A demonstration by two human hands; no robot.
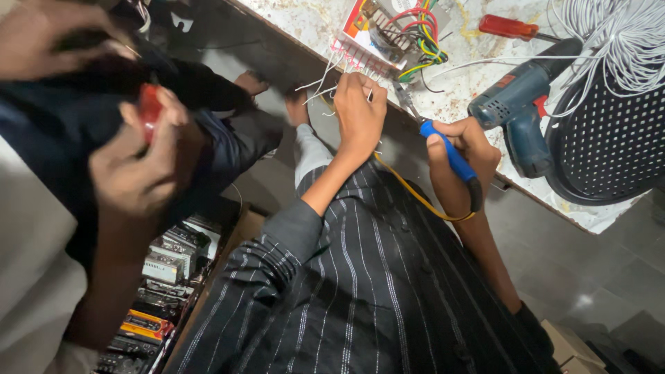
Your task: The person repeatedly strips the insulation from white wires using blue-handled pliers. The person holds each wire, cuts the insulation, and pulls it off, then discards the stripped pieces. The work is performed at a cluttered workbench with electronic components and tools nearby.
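R hand [138, 166]: fingers [114, 183] are clenching round a small red object [149, 111], thumb pressing over its top. The object is sitting at the upper edge of the fist, left of frame centre, against dark cloth [69, 111]. It is showing as glossy, smooth red plastic w/ a rounded shape; motion blur is hiding finer detail.

L hand [41, 34]: resting at the top-left corner on the same dark cloth. Too blurred; cannot tell whether the fingers are gripping or loose.

Co-worker in a black pinstriped shirt [360, 291] is standing at centre. One hand [359, 111] is pinching thin white leads [318, 83] at the edge of a circuit board [377, 38] w/ red, yellow and green wires. The other hand [460, 149] is gripping a blue-handled tool [447, 149] w/ a metal tip and a yellow cord.

The speckled stone-look bench top [312, 21] is carrying a blue cordless drill [516, 111], a red-handled screwdriver [509, 28], a loose bundle of white wire [616, 34] and a black perforated plastic basket [609, 138]. A carton of boxed electronic units [166, 277] is sitting lower left on the floor.
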